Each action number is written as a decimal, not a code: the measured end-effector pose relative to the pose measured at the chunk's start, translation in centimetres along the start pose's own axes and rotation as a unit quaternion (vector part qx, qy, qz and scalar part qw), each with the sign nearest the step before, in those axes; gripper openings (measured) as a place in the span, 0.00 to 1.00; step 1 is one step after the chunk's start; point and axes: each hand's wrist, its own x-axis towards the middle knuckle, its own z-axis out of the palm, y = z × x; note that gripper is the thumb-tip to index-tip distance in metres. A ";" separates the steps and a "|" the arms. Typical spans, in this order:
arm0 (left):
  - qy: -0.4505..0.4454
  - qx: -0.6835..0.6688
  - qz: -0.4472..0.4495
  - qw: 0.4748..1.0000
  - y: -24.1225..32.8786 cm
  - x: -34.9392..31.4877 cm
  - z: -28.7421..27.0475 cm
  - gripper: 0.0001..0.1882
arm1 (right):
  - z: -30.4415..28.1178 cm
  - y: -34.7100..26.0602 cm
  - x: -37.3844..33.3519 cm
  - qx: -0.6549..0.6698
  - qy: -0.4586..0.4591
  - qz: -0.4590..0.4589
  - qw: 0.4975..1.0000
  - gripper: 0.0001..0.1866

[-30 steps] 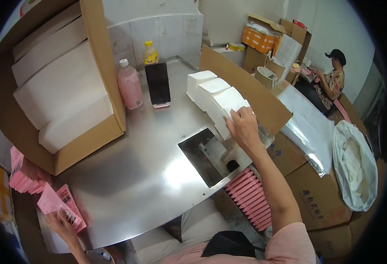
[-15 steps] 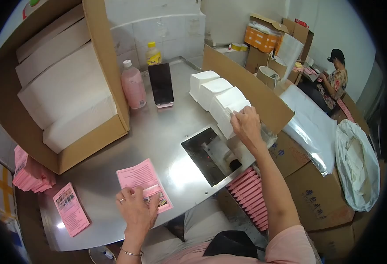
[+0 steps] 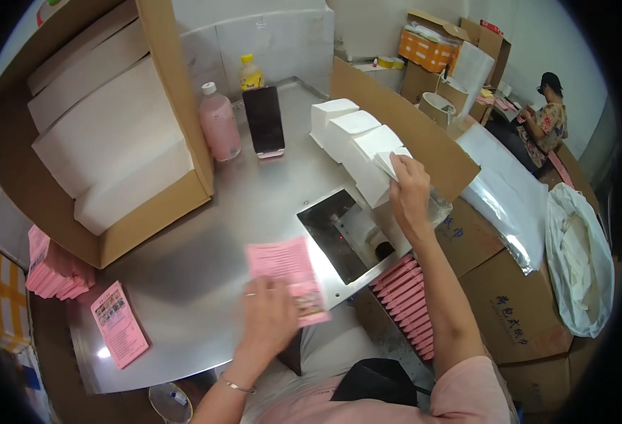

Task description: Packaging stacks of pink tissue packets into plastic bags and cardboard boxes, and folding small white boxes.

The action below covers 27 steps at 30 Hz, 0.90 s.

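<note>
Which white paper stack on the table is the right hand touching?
The stack nearest the person, at the row's end: the right hand grips layers at its top; the other stacks stand farther back, untouched.

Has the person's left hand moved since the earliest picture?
Yes. The left hand has moved rightward across the metal tabletop, much closer to the rectangular opening in it.

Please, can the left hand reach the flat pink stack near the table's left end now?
Probably yes: between the left hand and the flat pink stack I see only metal tabletop. However, the hand holds a pink packet, which may hinder grasping.
</note>
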 end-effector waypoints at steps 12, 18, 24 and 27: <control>-0.006 -0.064 -0.025 0.998 2.3 1.7 -1.1 0.46 | 2.6 -15.1 -8.1 0.191 -0.273 -0.197 0.922 0.21; -0.031 -0.227 -0.089 0.969 -3.4 -2.4 -5.8 0.24 | 4.1 -8.2 -7.9 0.230 -0.309 0.077 0.920 0.11; 0.272 0.178 -0.178 0.929 -17.6 -9.0 -13.6 0.07 | -1.9 -6.5 -3.0 0.148 -0.117 -0.007 0.982 0.08; 0.250 0.269 -0.250 0.896 -21.4 -13.4 -14.6 0.10 | -3.1 -3.6 0.8 -0.028 0.020 -0.069 0.997 0.12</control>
